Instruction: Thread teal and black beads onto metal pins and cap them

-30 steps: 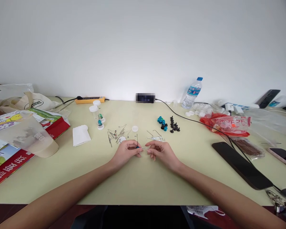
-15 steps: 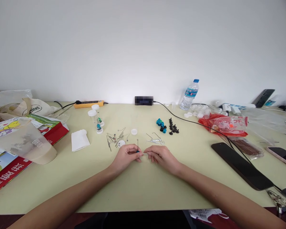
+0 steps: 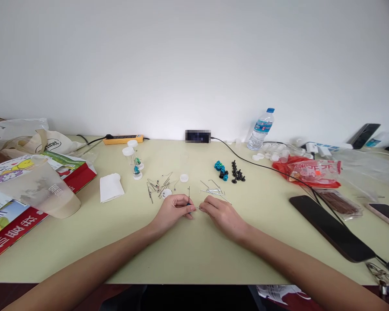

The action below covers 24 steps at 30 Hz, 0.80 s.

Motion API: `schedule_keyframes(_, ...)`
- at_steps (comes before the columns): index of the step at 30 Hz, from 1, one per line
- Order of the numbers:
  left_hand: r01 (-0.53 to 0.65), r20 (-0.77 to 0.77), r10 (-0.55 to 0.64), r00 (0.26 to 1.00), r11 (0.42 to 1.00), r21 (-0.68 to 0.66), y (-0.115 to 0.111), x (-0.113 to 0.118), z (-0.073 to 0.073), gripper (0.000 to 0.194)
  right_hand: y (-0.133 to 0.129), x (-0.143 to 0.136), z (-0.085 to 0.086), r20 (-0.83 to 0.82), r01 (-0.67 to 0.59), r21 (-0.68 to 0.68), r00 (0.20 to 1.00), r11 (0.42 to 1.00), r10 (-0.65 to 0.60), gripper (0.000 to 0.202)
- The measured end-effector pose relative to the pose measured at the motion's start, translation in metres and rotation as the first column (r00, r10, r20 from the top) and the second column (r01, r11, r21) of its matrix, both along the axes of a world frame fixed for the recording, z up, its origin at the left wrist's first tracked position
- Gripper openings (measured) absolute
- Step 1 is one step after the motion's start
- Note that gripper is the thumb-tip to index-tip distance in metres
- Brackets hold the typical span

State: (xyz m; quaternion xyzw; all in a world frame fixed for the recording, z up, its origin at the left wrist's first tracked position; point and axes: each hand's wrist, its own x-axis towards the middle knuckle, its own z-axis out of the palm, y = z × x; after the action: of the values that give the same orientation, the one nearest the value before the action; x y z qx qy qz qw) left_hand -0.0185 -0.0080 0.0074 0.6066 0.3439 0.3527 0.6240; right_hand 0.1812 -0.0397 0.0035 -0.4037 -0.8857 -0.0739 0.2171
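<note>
My left hand [image 3: 175, 211] pinches a small blue piece [image 3: 189, 204], mostly hidden by the fingers, from which a thin dark rod [image 3: 189, 194] stands upright. Close beside it, my right hand [image 3: 222, 214] is closed on a thin metal rod [image 3: 197, 207] whose tip points at the left fingertips. Whether the tip touches the blue piece I cannot tell. Beyond the right hand lie several silver bent rods [image 3: 213, 190]. Past my left hand is a pile of thin metal rods [image 3: 159, 188], with a white round cap [image 3: 167, 193] among them and another white cap [image 3: 184, 177] further back.
Blue pieces [image 3: 220, 166] and black pieces [image 3: 236, 172] lie behind the right hand. At left are clear capped tubes [image 3: 129, 157], folded white paper [image 3: 112, 188] and a plastic cup [image 3: 60, 198]. A phone [image 3: 330, 229], cable and water bottle [image 3: 261, 129] are at right.
My right hand has turned slightly, its fingers now curled further over the rod. My left hand stays pinched on the blue piece. The whole view has shifted a little.
</note>
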Motion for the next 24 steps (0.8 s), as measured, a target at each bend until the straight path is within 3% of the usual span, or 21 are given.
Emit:
schedule_keyframes(9,0.044,-0.007,-0.044,0.999,0.998,-0.046,0.002,-0.0018,-0.0005,0.025,0.0014,0.0036,0.004,0.027,-0.047,-0.081,0.998,0.996,0.049,0.018)
schedule_keyframes(17,0.052,0.037,-0.051,0.998,0.998,-0.027,0.0013,0.0006,-0.0041,0.023,0.0045,0.0053,0.0037,0.083,-0.093,-0.022,0.992,0.995,0.094,0.021)
schedule_keyframes(24,0.05,0.058,-0.05,0.997,0.999,-0.004,0.0001,0.0007,-0.0053,0.019,0.0023,0.0056,0.0029,-0.022,-0.114,-0.101,0.993,0.988,0.113,0.024)
